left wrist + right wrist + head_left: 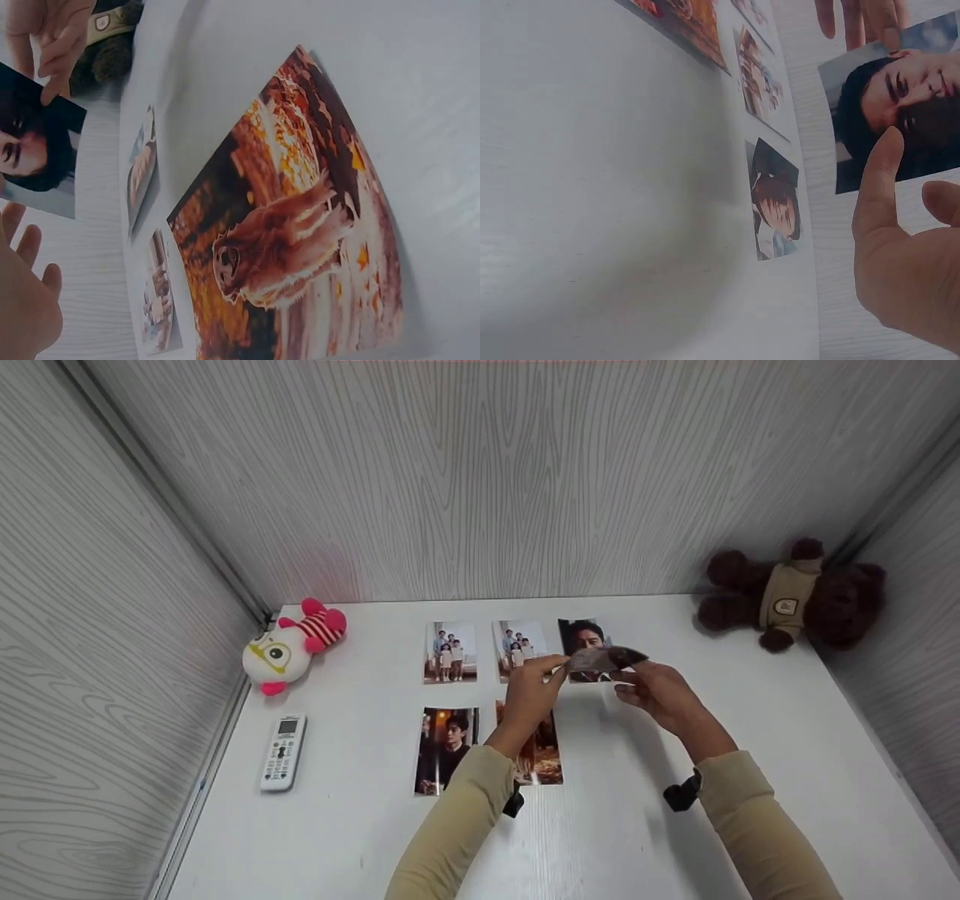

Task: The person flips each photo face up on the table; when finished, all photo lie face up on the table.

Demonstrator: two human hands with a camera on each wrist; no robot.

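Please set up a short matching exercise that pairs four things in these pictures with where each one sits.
Things:
1. remote control
2. brown teddy bear
3. pink and white plush toy
4. portrait photo

Places:
A. far right corner of the table
B. held up between both hands
C. far left corner, by the wall
D. left side, nearer than the plush toy

Pairs: 1-D, 2-A, 3-C, 4-B
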